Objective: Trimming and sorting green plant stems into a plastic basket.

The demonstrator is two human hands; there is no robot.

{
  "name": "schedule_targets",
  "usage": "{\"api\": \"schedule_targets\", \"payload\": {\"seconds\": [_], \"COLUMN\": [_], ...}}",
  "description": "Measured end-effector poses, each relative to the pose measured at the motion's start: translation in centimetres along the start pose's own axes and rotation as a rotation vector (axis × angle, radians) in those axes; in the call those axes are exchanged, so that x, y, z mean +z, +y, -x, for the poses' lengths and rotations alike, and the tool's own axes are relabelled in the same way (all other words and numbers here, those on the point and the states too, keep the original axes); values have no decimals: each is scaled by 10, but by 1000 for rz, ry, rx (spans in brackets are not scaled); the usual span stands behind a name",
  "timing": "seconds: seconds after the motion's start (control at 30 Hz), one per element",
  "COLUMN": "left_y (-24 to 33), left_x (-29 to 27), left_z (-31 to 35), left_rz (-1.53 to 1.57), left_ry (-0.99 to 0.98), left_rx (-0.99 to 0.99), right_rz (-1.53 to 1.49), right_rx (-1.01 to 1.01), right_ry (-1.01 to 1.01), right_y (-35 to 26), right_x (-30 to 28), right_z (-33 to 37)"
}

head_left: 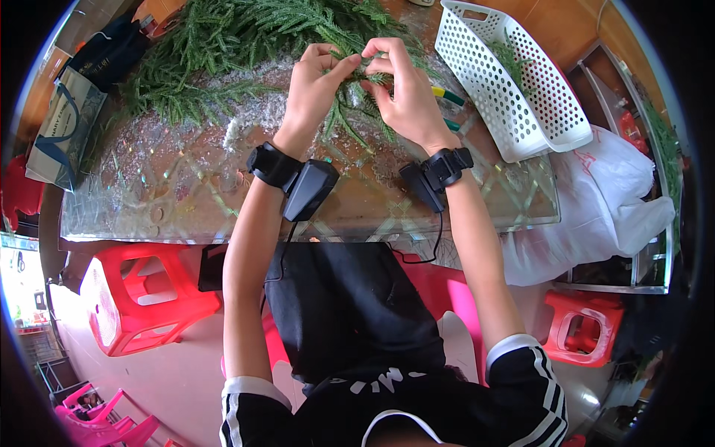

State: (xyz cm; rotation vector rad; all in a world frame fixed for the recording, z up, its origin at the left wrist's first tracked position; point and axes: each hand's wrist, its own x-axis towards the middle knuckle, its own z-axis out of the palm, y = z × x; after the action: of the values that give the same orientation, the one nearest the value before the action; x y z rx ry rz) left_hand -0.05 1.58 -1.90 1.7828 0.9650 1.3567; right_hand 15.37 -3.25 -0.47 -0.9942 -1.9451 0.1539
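Note:
Both my hands meet over the far part of the table, working on a green artificial pine branch (344, 119). My left hand (316, 83) pinches its upper stem between thumb and fingers. Close beside it, my right hand (402, 93) has its fingers curled round sprigs of the same branch. The exact spot between the fingertips is partly hidden. Beyond my hands lies a large heap of green pine branches (231, 37). Pliers with yellow and green handles (449, 95) rest just right of my right hand, partly covered by it.
A white perforated basket (497, 104) with some greenery stands at the right, next to a white plastic bag (596, 201). White flakes (253, 112) litter the glass-topped table (186, 201). A paper bag (65, 130) is at the left edge. Red stools (149, 298) stand below.

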Motion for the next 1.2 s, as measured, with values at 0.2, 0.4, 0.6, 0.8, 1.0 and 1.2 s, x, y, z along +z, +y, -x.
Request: {"api": "schedule_targets", "payload": {"seconds": [0.2, 0.4, 0.6, 0.8, 1.0, 1.2], "left_y": [5, 4, 6, 9, 8, 7], "left_x": [4, 7, 9, 9, 10, 10], "left_z": [3, 5, 6, 8, 7, 7], "left_rz": [-90, -153, -184, -195, -251, -226], "left_ry": [92, 96, 130, 147, 154, 158], "left_rx": [140, 296, 360, 386, 371, 382], "right_rz": [-147, -250, -300, -379, -313, -345], "right_rx": [97, 353, 299, 282, 197, 122], "right_ry": [81, 77, 127, 78, 48, 52], "right_y": [-2, -8, 8, 10, 11, 10], "right_x": [-2, -8, -2, -4, 0, 0], "right_z": [-3, -3, -1, -1, 0, -3]}}
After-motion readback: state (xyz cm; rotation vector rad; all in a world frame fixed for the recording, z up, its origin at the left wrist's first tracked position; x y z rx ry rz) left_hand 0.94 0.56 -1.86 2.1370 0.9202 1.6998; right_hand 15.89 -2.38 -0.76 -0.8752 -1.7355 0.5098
